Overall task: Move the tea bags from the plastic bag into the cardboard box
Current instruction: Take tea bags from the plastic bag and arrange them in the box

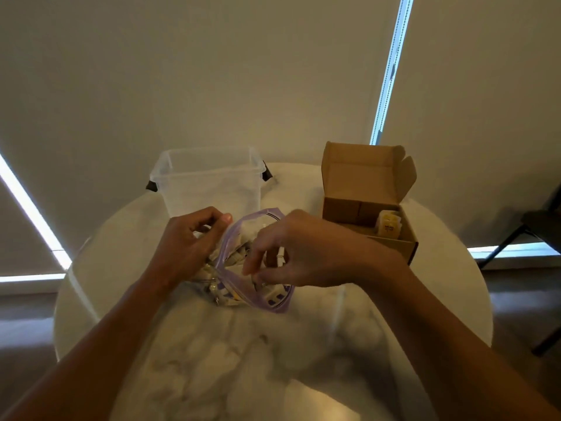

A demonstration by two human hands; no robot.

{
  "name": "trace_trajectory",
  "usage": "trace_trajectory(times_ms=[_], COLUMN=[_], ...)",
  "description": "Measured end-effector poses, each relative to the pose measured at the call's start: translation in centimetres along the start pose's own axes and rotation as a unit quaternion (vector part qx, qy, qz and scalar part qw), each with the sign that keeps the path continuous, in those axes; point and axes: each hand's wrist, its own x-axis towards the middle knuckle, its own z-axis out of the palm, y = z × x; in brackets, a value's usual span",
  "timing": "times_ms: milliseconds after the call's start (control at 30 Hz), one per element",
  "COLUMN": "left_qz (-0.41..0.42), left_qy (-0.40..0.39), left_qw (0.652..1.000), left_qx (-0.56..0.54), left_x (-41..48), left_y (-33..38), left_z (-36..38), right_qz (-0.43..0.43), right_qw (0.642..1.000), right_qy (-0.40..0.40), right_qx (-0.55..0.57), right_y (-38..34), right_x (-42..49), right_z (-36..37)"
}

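A clear plastic bag [274,303] with a purple zip rim lies open on the round table, with several tea bags [235,258] inside. My left hand [188,244] grips the bag's left side, fingers curled round the plastic. My right hand [291,253] reaches into the bag's mouth with fingertips pinched together; what they pinch is hidden. The cardboard box [384,235] stands open at the right, lid up, with a yellow tea bag [389,226] upright in its right compartment.
An empty clear plastic tub [209,180] with dark handles stands just behind the bag. The white marble table [273,360] is round, its edge close to the box on the right. A dark chair [534,229] stands at the far right.
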Motion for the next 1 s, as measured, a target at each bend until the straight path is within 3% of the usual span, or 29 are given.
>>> trace_trajectory(times_ms=[133, 500, 633, 767, 900, 1000], left_qz=[0.003, 0.002, -0.005, -0.018, -0.011, -0.014], left_qy=[0.002, -0.007, -0.005, -0.003, 0.001, 0.002], left_qw=[1.000, 1.000, 1.000, 1.000, 1.000, 1.000], left_qx=[-0.008, 0.008, 0.000, -0.004, 0.001, 0.001], left_x=[-0.1, -0.1, -0.1, -0.1, 0.0, -0.1], left_y=[0.0, -0.8, -0.5, -0.2, -0.3, -0.4], left_z=[-0.2, 0.0, 0.0, 0.2, 0.2, 0.1], right_qz=[-0.015, 0.037, 0.033, 0.088, 0.109, 0.109], right_qw=[0.996, 0.994, 0.996, 0.978, 0.951, 0.947], right_qy=[-0.009, 0.026, 0.085, 0.146, 0.161, 0.161], right_qx=[-0.092, -0.102, -0.008, 0.122, 0.240, 0.254], right_y=[-0.4, 0.6, 1.1, 1.9, 2.0, 2.0], right_x=[1.5, 1.3, 0.3, -1.5, -2.3, -2.6], right_z=[2.2, 4.8, 3.8, 2.6, 1.4, 1.0])
